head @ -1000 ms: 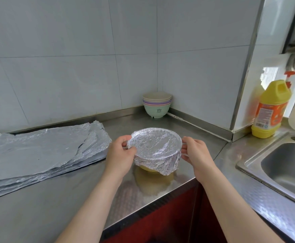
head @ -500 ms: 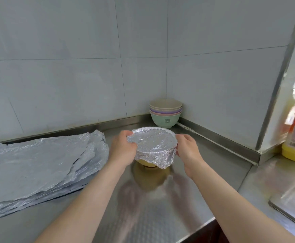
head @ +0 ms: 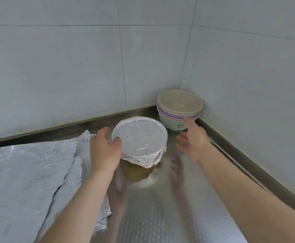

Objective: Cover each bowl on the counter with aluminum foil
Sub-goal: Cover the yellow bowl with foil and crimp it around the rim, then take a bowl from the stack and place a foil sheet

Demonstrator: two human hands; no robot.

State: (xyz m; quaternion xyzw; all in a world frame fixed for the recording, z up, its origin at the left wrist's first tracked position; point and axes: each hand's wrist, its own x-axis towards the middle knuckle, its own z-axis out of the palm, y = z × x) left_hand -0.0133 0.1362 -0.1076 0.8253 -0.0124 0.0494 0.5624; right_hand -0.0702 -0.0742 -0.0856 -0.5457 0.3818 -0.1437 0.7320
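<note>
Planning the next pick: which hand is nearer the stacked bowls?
Right. The right hand hovers in front of the stacked bowls; the left hand holds the covered bowl, farther off.

The foil-covered bowl [head: 139, 137] is shiny silver. Its top is smooth and shines white, and its side is full of tiny crinkles. A bit of yellow-brown shows just under the foil.

Behind this bowl, to the right, is a stack of bowls [head: 179, 109]. The top one is cream, with purple and pink rims under it. The bottom one is pale green with a small dark picture.

Left of the covered bowl is a pile of foil sheets [head: 29, 172], silver-grey and wrinkly with white glints.

The counter [head: 152, 216] under it is shiny grey with rows of tiny bumps.

The wall [head: 55, 67] behind it is pale grey-white with thin dark lines.
</note>
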